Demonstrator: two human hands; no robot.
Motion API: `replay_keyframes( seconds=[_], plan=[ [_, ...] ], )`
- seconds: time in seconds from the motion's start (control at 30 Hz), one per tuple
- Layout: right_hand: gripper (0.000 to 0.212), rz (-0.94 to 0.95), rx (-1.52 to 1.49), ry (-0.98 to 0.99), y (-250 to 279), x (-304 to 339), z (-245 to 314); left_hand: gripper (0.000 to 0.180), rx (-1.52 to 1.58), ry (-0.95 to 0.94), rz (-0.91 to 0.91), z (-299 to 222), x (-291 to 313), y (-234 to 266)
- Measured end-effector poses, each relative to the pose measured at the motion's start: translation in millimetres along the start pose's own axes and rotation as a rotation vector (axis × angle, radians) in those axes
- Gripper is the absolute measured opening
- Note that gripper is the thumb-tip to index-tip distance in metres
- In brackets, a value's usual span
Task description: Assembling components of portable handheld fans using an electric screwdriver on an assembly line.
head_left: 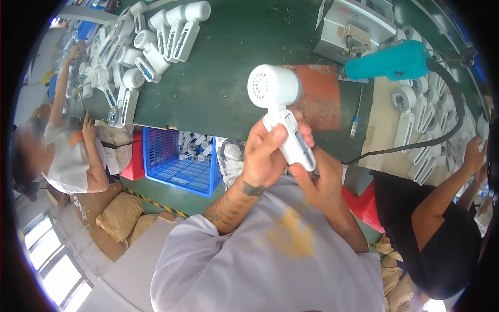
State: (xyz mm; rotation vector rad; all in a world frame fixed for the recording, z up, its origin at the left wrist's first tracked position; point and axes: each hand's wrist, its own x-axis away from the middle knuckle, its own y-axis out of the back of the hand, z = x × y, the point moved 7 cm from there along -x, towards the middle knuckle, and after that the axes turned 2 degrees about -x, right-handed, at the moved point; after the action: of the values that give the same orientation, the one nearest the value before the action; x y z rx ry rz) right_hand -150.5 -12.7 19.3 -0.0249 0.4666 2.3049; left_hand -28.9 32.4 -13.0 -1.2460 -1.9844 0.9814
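A white hair dryer (277, 87) with a round slotted grille is held up in front of me over the table, head upward and handle slanting down toward me. My left hand (265, 151) is closed round the handle (297, 148), thumb on its front. At the handle's lower end my right hand (323, 179) grips with its thumb against the edge; its other fingers are partly hidden behind. Beneath the dryer's head lies a worn orange-red mat (325, 101). Right of the mat, a teal power screwdriver (387, 61) hangs over the table.
Piles of white dryers lie at the left (179, 34) and on cardboard at the right (405, 122). A grey metal machine (353, 28) stands behind the screwdriver. A black cord (405, 147) crosses the right side. A blue crate (182, 183) holds small parts. Co-workers sit at both sides.
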Motion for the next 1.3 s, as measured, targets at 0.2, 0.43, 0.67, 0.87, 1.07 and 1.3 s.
replay_keyframes(
  seconds=[0.2,0.43,0.67,0.87,1.07,1.3],
  plan=[
    [0.038,0.001,0.014,0.11,-3.1,-2.3,14.7,0.046,0.009,0.037,0.089,-3.7,0.4,-3.6],
    [0.069,-0.33,0.321,0.264,0.9,-7.4,22.0,0.038,-0.162,0.056,-0.232,3.2,2.3,-10.0],
    [0.068,-0.189,0.464,0.247,-2.4,-14.8,14.4,0.058,0.045,0.154,-0.195,24.1,6.8,-13.0],
    [0.064,-0.258,0.559,0.306,0.1,-7.5,20.4,0.049,0.256,0.204,-0.222,15.8,5.8,-29.6],
    [0.063,-0.223,0.598,0.325,0.3,-4.1,25.0,0.047,0.347,0.232,-0.227,23.5,8.9,-19.5],
    [0.058,-0.35,0.653,0.387,5.9,4.5,24.4,0.055,0.349,0.292,-0.158,33.2,12.7,-18.8]
  ],
)
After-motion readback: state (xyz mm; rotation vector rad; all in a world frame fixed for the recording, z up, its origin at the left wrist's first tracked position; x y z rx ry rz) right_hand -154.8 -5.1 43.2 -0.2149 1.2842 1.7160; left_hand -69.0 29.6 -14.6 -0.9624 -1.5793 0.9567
